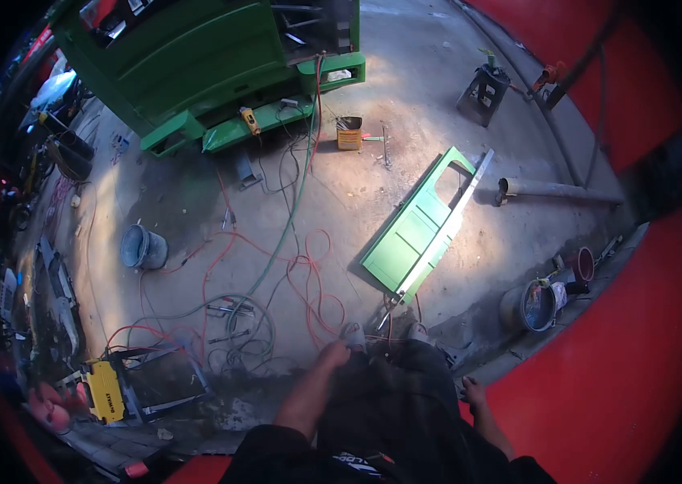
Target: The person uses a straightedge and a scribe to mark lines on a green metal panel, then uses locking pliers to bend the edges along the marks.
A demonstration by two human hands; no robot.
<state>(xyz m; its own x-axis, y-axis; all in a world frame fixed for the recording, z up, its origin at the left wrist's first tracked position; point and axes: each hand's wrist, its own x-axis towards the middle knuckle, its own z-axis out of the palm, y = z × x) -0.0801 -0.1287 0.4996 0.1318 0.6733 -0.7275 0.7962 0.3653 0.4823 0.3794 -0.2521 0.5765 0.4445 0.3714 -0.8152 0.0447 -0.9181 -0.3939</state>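
Note:
My left hand (333, 355) hangs in front of my left thigh, above the hoses on the floor. Its fingers are too small and dim to tell whether they are curled, and no object shows in it. On the other side, my right hand (475, 393) is low beside my right leg, next to a red surface (575, 395). Its fingers are loosely apart with nothing visible in them. Ahead of my shoes lies a green metal door panel (412, 234) with a window cutout. A long pale strip (458, 214) runs along its right side.
A green vehicle cab (196, 64) stands ahead, a yellow power tool (250, 121) on its step. Red hoses (312, 266) and cables tangle across the floor. Buckets (144, 247), a pipe (558, 191), a yellow tin (349, 137), a metal stand (486, 91) and a yellow DeWalt case (105, 391) surround me.

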